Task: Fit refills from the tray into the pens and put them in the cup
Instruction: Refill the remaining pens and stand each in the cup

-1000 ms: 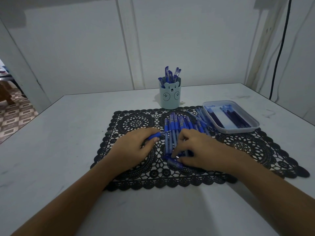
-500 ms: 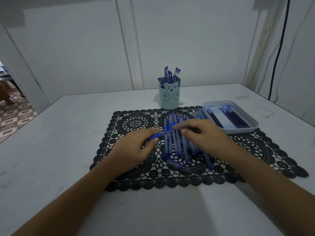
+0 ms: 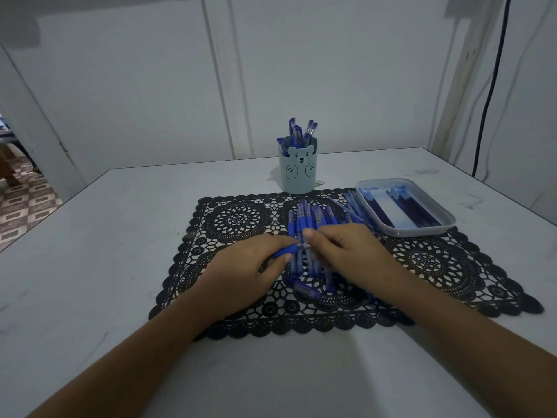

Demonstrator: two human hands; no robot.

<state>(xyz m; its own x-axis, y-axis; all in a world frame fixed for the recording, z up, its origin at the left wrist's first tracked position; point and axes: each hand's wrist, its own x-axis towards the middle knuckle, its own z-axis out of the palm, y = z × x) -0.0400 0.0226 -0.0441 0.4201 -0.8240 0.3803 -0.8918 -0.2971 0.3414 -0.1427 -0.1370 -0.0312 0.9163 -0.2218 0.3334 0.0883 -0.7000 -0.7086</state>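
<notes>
Left grip [image 3: 241,268] round pen [image 3: 283,251], lace mat [image 3: 235,220].

Home room: lace placemat [image 3: 241,224], bear pen cup [image 3: 297,173] (patterned floor tiles [image 3: 24,203]).

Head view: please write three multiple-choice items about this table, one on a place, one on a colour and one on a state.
1. Where does the tray stand?
A) left of the cup
B) right of the cup, at the far right corner of the mat
C) inside the cup

2. What colour is the cup?
A) red
B) pale blue
C) yellow

3. What does the left hand hold?
A) nothing
B) the tray
C) a blue pen

Answers:
1 B, the tray sits to the right of the cup.
2 B, its wall is pale blue.
3 C, the fingers curl round the pen's blue grip.
</notes>
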